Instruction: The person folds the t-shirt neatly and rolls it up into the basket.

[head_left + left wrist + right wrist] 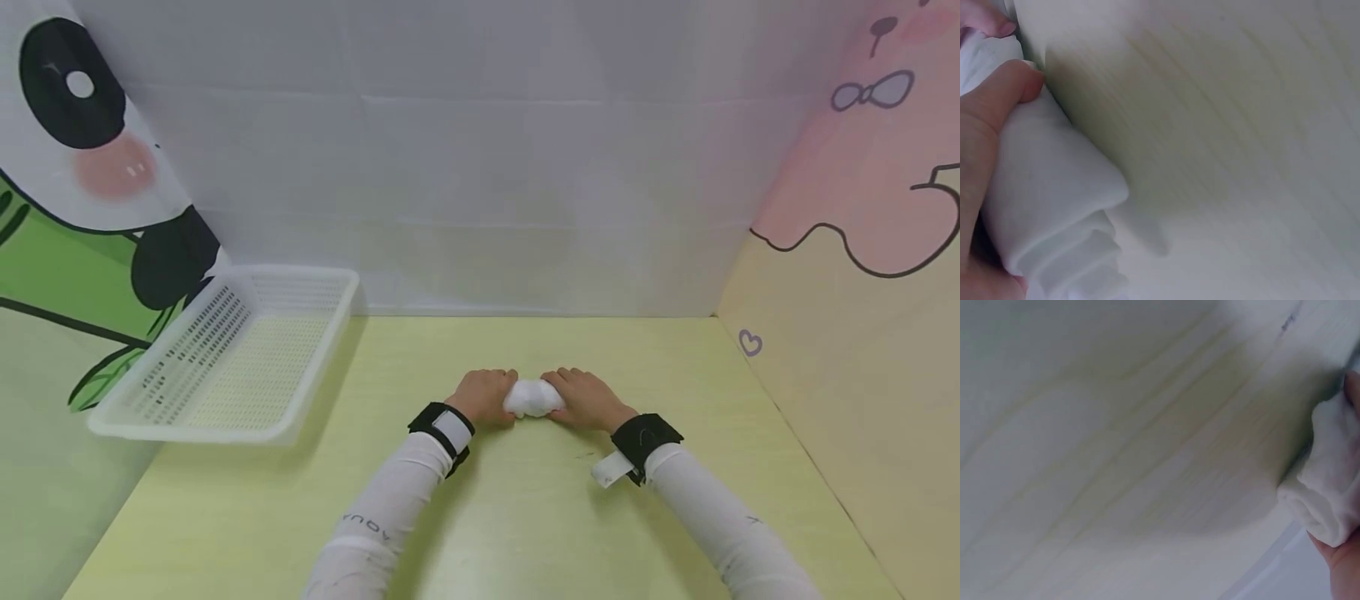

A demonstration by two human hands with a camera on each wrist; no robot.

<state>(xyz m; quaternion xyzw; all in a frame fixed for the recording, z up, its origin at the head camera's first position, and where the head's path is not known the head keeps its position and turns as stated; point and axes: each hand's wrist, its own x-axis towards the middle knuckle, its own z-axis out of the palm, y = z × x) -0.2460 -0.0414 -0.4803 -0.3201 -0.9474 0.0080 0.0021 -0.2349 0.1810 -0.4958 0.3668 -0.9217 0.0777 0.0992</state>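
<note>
Between both hands is a small white cloth [534,398], rolled into a compact bundle over the table. The left hand [483,397] grips its left end, and the right hand [587,398] grips the other end. In the left wrist view, the left thumb presses along the cloth [1054,181], whose stacked folds show at the near end. The right wrist view catches the cloth's rolled end [1319,509] at the right edge, with right-hand fingers around it. Palms cover both ends of the bundle in the head view.
A white perforated plastic basket [195,434] stands at the left of the pale yellow table [525,517]. Behind the table rises a grey-white sheet wall [480,183]. Printed cartoon panels flank both sides. A loose white strap end [611,469] hangs from the right wristband.
</note>
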